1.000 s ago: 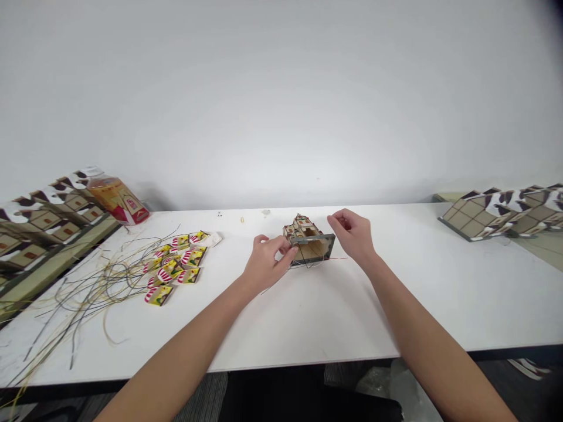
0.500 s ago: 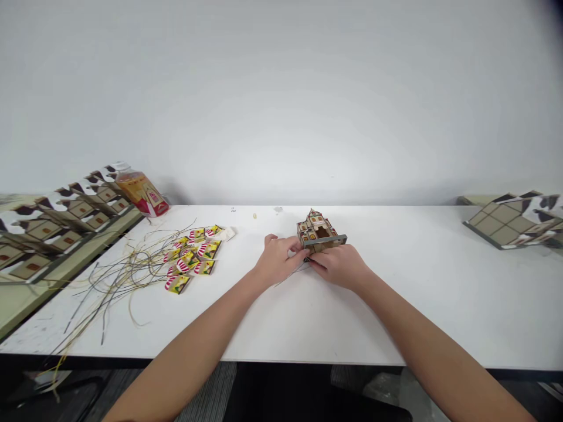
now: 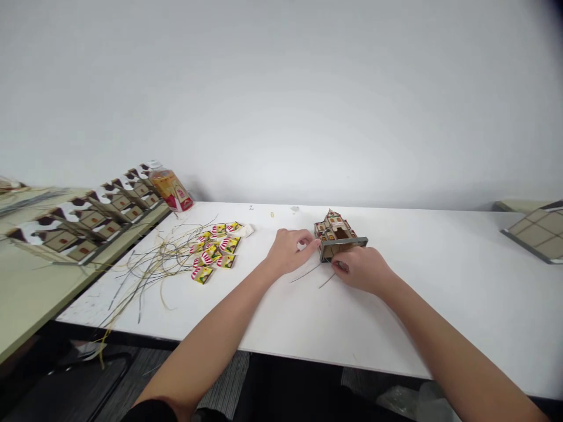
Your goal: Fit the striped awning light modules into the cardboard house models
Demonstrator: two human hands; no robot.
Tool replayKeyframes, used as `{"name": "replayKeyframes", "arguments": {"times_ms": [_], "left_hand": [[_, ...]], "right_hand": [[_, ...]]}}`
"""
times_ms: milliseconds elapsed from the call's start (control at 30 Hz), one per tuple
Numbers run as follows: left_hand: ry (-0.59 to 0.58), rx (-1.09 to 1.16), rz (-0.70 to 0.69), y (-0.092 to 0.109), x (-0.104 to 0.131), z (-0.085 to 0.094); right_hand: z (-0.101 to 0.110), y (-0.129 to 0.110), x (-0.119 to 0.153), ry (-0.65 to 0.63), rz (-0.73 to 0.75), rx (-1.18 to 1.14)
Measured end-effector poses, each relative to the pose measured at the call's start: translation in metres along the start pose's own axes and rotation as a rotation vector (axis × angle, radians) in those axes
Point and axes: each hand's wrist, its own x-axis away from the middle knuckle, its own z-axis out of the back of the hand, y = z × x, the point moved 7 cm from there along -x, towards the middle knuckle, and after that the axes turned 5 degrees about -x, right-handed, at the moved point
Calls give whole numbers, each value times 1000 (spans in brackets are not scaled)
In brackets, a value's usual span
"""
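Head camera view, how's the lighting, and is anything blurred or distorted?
Head view: the wall is brightest around its middle, softly shadowed beside the bottle; same view, the upper right corner darkens, and the bottle's slant may be wide-lens stretch; head view again, fine details on the small house look soft.

Middle house point(image 3: 336, 230): base opening partly hidden | far-right house point(image 3: 540, 231): cut off by edge | table marks point(image 3: 251, 207): illegibly small
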Motion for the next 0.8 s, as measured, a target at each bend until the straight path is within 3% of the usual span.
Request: {"name": "replayKeyframes", "arguments": {"times_ms": [200, 500, 667, 800], "left_hand": [[24, -273, 130, -29, -5, 15], [48, -697, 579, -96, 17, 55], [-28, -729, 597, -113, 18, 55], [12, -729, 607, -115, 16, 60]], "right_hand": [[0, 2, 2, -49, -41, -44], [10, -2, 10, -125, 8, -133], [20, -4, 12, -21, 86, -127], [25, -10, 14, 83, 192, -166]]}}
